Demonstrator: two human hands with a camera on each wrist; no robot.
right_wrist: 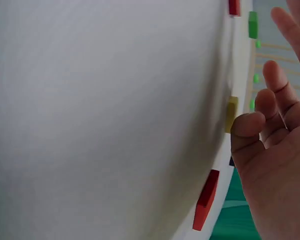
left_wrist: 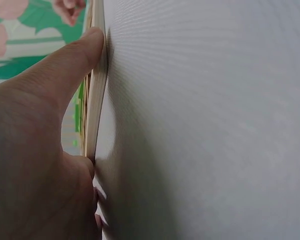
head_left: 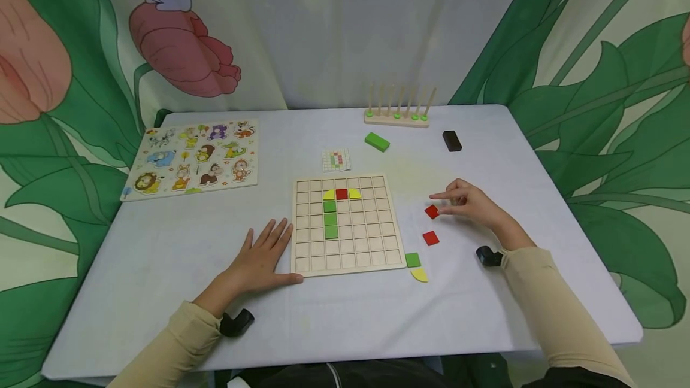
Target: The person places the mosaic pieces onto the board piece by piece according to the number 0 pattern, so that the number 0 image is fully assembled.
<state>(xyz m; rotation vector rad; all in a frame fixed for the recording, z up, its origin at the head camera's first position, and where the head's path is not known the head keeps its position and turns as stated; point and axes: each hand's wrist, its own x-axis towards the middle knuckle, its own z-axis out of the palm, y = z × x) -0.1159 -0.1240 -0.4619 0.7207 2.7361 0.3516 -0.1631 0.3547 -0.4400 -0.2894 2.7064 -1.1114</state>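
Red tile [head_left: 431, 211] — just beside right grip's [head_left: 470, 203] fingertips — untouched

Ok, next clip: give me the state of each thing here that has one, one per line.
grid board: flat on the table, partly filled with six tiles.
left hand: open, flat on the table, thumb against the board's edge.
right hand: fingers at the upper red tile; grip not clear.
lower red tile: loose on the table.
green tile: loose by the board's corner.
yellow tile: loose beside it.
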